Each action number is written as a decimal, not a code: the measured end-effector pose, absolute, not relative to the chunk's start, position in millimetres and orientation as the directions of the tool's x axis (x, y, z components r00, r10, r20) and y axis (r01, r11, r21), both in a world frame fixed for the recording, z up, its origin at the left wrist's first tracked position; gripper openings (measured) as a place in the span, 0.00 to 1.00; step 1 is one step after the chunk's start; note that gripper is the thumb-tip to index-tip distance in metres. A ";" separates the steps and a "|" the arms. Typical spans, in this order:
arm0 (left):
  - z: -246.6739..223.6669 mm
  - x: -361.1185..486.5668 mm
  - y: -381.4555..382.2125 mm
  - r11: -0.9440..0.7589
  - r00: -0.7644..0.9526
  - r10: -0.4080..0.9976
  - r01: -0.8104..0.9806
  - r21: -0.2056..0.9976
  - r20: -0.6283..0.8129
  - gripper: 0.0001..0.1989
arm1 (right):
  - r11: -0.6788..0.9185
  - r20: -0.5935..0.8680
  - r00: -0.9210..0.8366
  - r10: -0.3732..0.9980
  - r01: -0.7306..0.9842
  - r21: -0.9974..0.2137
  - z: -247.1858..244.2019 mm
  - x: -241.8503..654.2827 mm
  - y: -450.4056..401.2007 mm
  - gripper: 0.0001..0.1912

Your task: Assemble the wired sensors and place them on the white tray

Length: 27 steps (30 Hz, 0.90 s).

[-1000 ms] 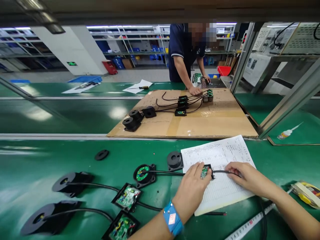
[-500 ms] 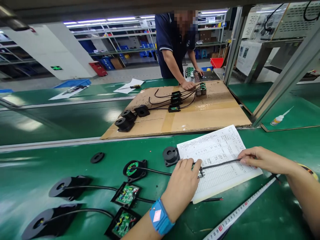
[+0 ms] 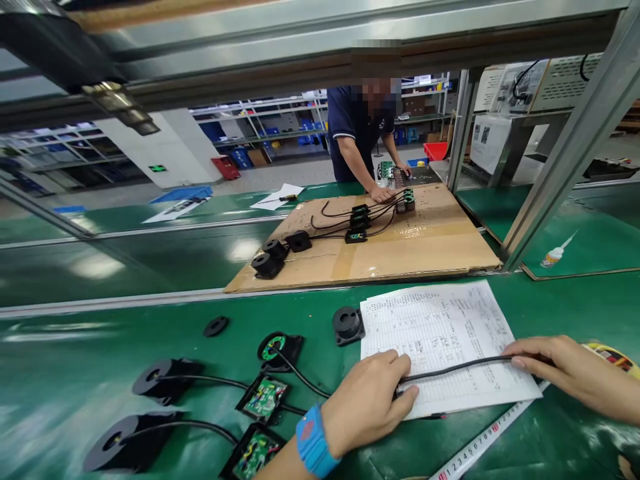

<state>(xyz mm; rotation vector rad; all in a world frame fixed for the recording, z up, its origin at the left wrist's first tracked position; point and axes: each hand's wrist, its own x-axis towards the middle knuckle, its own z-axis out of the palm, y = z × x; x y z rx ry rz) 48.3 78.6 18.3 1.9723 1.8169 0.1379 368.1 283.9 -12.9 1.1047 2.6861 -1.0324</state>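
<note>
Black cable [image 3: 470, 364]: my right grip [image 3: 555, 359] is pinching it, apparently straightening; my left grip [image 3: 367, 398] is hiding its hold, state unclear. Next move is likely needing tension.

A bench with a smooth green top [image 3: 300, 303] carries, at the left, two large black cylindrical housings [image 3: 165, 379] linked by black cables [image 3: 210, 381] to two open black boxes with green circuit boards [image 3: 265, 399]. Farther back lie a flat black disc [image 3: 216, 326], a black flanged housing with a round green board [image 3: 285, 359] and a round black flanged cap [image 3: 347, 325] just beside white printed paper sheets [image 3: 435, 333]. A white measuring-tape blade [image 3: 483, 439] slants at the right.
</note>
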 end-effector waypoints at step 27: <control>-1.9 47.6 67.0 0.064 0.079 0.946 0.907 0.417 -0.315 0.16 | 0.791 0.161 -0.780 0.605 0.612 -0.006 -15.0 303.3 266.5 0.21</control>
